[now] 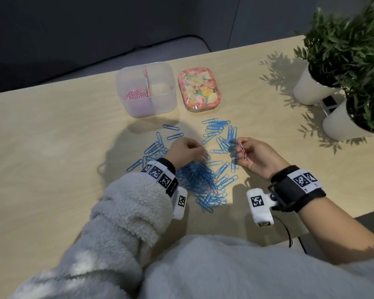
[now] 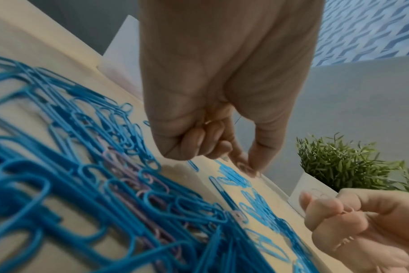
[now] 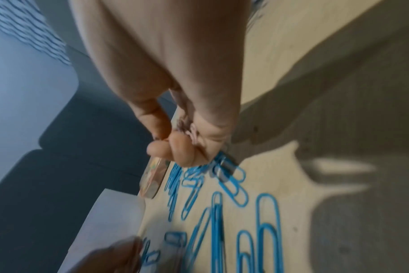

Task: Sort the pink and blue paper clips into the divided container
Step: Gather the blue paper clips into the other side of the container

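Note:
Many blue paper clips [image 1: 203, 180] lie scattered and heaped on the wooden table, with a few pink ones [image 2: 126, 173] mixed into the heap. My left hand [image 1: 204, 155] hovers over the heap; thumb and forefinger pinch one pale clip [image 2: 245, 168], the other fingers curled. To the right, my right hand [image 1: 241, 151] is raised a little and grips a small bunch of pink clips [image 1: 243, 150], also visible in its curled fingers [image 3: 192, 133]. The clear divided container [image 1: 166, 100] stands behind, with pink clips [image 1: 136, 94] in its left compartment. Its right compartment looks bare.
A floral tin [image 1: 200, 89] sits right of the container. Two potted plants in white pots [image 1: 311, 89] stand at the table's right end, with a small dark device [image 1: 329, 104] between them. A cable [image 1: 288, 231] runs off the near edge.

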Demonstrator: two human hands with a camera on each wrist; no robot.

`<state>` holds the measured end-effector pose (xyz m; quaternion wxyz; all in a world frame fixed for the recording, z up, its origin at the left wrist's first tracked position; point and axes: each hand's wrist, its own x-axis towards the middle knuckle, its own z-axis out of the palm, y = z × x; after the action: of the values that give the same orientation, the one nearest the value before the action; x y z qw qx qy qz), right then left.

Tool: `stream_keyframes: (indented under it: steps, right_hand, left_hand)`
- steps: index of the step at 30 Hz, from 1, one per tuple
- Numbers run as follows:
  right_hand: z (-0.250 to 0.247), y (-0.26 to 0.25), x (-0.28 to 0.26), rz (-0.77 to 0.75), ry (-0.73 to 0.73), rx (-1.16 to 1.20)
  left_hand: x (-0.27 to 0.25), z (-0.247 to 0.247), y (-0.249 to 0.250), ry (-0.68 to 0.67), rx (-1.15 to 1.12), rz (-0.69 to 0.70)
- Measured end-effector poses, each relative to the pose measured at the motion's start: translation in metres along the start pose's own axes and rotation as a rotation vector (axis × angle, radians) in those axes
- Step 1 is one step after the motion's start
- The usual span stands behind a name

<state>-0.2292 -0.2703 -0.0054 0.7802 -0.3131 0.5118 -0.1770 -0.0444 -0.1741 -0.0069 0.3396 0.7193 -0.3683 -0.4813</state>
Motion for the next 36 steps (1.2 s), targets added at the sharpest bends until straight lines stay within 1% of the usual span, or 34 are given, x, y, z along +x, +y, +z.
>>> stream_keyframes:
  steps: [2,3,4,6,7,9,10,11,13,14,16,18,19,21,23,24,26,28,29,33,34,36]
  right_hand:
    - [0.008,-0.001,0.000,0.064,-0.081,0.040]
    - [0.013,-0.001,-0.001,0.085,-0.126,0.023]
    - [0.017,0.000,0.000,0.083,-0.146,-0.043]
    - [0.025,0.005,0.003,-0.015,-0.122,-0.289]
    - [0.029,0.010,0.005,-0.098,-0.107,-0.428]
    - [0.035,0.017,0.009,-0.305,-0.132,-0.722]
    - [0.037,0.018,0.011,-0.409,-0.152,-0.910]
    - [0.039,0.018,0.012,-0.478,-0.167,-1.125]
    - [0.046,0.015,0.010,-0.553,-0.165,-1.499]
    - [0.050,0.015,0.010,-0.565,-0.179,-1.621]
    - [0.055,0.011,0.010,-0.553,-0.201,-1.711]
    - [0.057,0.007,0.016,-0.520,-0.221,-1.706]
    - [0.057,0.003,0.019,-0.490,-0.243,-1.666]
    - [0.063,-0.010,0.022,-0.446,-0.281,-1.458]
    - [0.072,-0.023,0.023,-0.418,-0.268,-1.190]
    - [0.077,-0.031,0.022,-0.405,-0.255,-1.092]
    - [0.091,-0.046,0.023,-0.377,-0.255,-0.980]
    - [0.106,-0.059,0.026,-0.338,-0.266,-0.900]
    - [0.114,-0.064,0.028,-0.330,-0.276,-0.862]
    - [0.155,-0.076,0.037,-0.317,-0.318,-0.730]
    - [0.165,-0.078,0.040,-0.305,-0.309,-0.714]
    - [0.189,-0.080,0.048,-0.292,-0.269,-0.675]
  left_hand:
    - [0.003,-0.002,-0.001,0.059,-0.006,-0.008]
    - [0.004,-0.004,-0.001,0.089,-0.003,-0.020]
    - [0.004,-0.005,-0.001,0.102,-0.015,-0.033]
    - [0.004,-0.008,0.000,0.066,-0.083,-0.059]
    - [0.003,-0.008,0.000,0.035,-0.131,-0.067]
    - [0.001,-0.008,0.001,-0.019,-0.210,-0.079]
    - [0.001,-0.006,0.001,-0.033,-0.228,-0.085]
    - [0.001,-0.006,0.001,-0.038,-0.242,-0.096]
    - [0.001,-0.006,0.001,-0.026,-0.284,-0.131]
    - [0.001,-0.007,0.002,-0.013,-0.285,-0.139]
    - [0.002,-0.014,0.002,0.027,-0.183,-0.106]
    - [0.002,-0.028,0.005,0.087,-0.024,-0.011]
    - [0.004,-0.037,0.007,0.130,0.055,0.043]
    - [0.009,-0.064,0.015,0.274,0.220,0.138]
    - [0.017,-0.094,0.022,0.440,0.347,0.207]
    - [0.023,-0.109,0.024,0.505,0.386,0.231]
    - [0.035,-0.133,0.029,0.595,0.442,0.234]
    - [0.046,-0.149,0.032,0.621,0.498,0.201]
    - [0.051,-0.154,0.033,0.613,0.518,0.187]
    - [0.057,-0.157,0.029,0.528,0.549,0.149]
    - [0.055,-0.156,0.027,0.533,0.529,0.157]
    - [0.046,-0.156,0.024,0.600,0.451,0.212]
